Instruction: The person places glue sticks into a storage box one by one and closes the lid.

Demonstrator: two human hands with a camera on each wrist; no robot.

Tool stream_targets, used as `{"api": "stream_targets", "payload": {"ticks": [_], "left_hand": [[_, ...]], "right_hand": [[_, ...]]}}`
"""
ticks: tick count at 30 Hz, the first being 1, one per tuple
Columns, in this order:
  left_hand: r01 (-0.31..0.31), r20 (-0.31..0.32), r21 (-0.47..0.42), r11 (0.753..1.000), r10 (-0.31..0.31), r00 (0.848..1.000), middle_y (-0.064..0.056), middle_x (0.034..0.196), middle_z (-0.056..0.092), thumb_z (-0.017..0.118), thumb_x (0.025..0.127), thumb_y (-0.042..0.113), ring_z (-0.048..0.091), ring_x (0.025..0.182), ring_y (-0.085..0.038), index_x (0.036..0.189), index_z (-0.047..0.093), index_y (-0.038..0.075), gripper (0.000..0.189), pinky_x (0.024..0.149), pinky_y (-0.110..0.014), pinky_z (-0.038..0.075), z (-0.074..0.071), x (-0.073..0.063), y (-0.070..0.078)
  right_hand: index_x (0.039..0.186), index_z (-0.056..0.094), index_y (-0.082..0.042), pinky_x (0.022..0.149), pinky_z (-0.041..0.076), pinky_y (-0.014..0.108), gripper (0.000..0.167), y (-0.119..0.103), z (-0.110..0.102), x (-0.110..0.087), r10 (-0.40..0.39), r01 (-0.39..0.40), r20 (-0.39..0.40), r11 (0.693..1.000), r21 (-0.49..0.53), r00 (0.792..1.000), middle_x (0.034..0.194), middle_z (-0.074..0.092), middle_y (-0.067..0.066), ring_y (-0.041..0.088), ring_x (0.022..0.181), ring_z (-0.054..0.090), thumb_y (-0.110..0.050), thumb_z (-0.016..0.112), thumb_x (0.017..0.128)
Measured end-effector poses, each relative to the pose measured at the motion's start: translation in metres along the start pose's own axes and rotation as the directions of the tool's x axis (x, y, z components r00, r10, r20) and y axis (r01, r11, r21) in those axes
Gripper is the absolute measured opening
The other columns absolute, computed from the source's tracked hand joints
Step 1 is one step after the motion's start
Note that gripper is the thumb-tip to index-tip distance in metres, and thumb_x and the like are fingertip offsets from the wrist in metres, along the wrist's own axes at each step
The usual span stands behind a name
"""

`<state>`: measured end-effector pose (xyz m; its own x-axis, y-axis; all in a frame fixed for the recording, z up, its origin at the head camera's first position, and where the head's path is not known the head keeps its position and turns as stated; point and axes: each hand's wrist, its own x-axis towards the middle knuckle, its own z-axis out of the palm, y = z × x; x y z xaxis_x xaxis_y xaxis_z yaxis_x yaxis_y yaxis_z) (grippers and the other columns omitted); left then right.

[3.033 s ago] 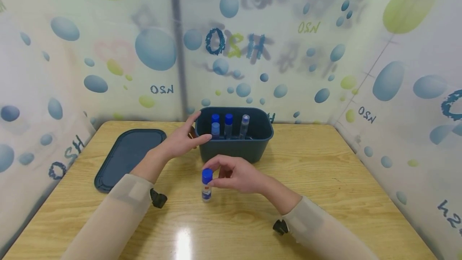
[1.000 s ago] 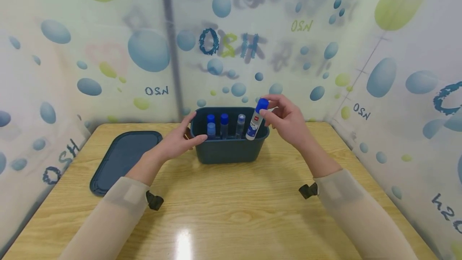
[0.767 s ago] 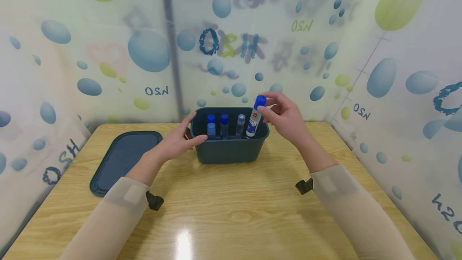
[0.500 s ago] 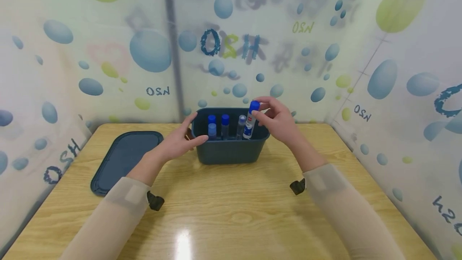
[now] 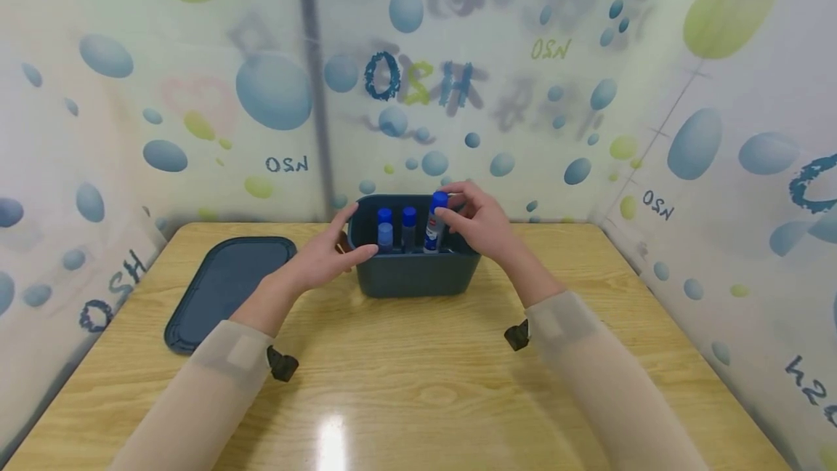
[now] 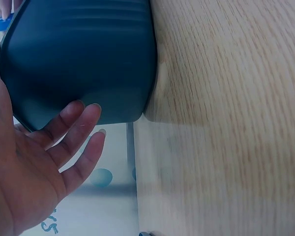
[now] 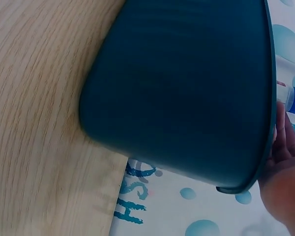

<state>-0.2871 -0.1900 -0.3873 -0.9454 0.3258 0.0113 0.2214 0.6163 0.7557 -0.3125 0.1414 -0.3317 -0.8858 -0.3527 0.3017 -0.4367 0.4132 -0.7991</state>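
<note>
My right hand point(image 5: 480, 224) pinches a glue stick point(image 5: 432, 235) by its blue cap, its white tube lowered inside the dark teal storage bin point(image 5: 418, 276). The stick stands nearly upright, leaning slightly right; the bin hides its foot. To its left in the bin stand a blue-capped stick point(image 5: 408, 231), another blue-capped stick point(image 5: 384, 216) behind and a lighter blue-capped stick point(image 5: 385, 237) in front. At the bin's left end my left hand point(image 5: 323, 256) rests with thumb and index finger spread on the rim. Its other fingers point(image 6: 81, 130) lie loosely against the end wall, barely bent.
A dark blue lid-like tray point(image 5: 229, 293) lies flat on the wooden table point(image 5: 418, 384), left of the bin. Close behind the table stands a patterned curtain point(image 5: 275, 166). Black wrist cameras point(image 5: 282, 364) hang below both sleeves.
My right hand has lifted the glue stick off the table into the bin, then shifted it leftward. A clear-topped stick seen earlier is now hidden behind it. My left hand stays put.
</note>
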Motion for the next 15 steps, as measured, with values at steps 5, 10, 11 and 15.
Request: {"api": "stream_targets", "payload": {"ticks": [5,10,11,15], "left_hand": [[0.004,-0.002,0.008,1.000,-0.004,1.000,-0.013,0.109,0.068,0.066,0.101,0.072,0.072,0.098,-0.036,0.178,0.000,0.038,0.106,0.081,-0.037,0.059,0.000,0.001,0.001],[0.008,0.000,0.009,1.000,-0.008,1.000,-0.013,0.110,0.068,0.065,0.100,0.073,0.072,0.098,-0.035,0.178,0.000,0.039,0.107,0.082,-0.038,0.059,0.000,0.001,0.000],[0.008,0.002,0.008,1.000,-0.008,1.000,-0.013,0.110,0.068,0.065,0.100,0.074,0.072,0.098,-0.035,0.178,0.000,0.039,0.107,0.082,-0.038,0.059,0.000,0.001,0.000],[0.012,0.006,0.010,1.000,-0.012,1.000,-0.013,0.110,0.068,0.065,0.100,0.075,0.072,0.098,-0.035,0.177,-0.001,0.040,0.107,0.082,-0.038,0.059,0.000,0.001,-0.001]], "right_hand": [[0.149,0.063,-0.015,0.087,0.065,0.042,0.042,-0.003,0.008,0.005,0.023,-0.023,0.030,1.000,0.001,0.999,0.133,0.070,0.019,0.038,0.095,0.073,-0.027,0.071,0.109],[0.146,0.065,-0.018,0.082,0.063,0.043,0.039,-0.003,0.015,0.011,0.023,-0.022,0.043,0.999,-0.025,0.999,0.132,0.072,0.015,0.046,0.098,0.072,-0.030,0.071,0.109],[0.146,0.065,-0.019,0.083,0.063,0.047,0.039,-0.003,0.016,0.012,0.023,-0.022,0.047,0.999,-0.024,0.999,0.131,0.072,0.015,0.047,0.098,0.072,-0.030,0.071,0.109],[0.146,0.065,-0.018,0.091,0.061,0.060,0.037,0.000,0.019,0.014,0.039,-0.038,0.072,0.999,-0.007,0.997,0.131,0.072,0.016,0.050,0.103,0.072,-0.027,0.070,0.110]]}}
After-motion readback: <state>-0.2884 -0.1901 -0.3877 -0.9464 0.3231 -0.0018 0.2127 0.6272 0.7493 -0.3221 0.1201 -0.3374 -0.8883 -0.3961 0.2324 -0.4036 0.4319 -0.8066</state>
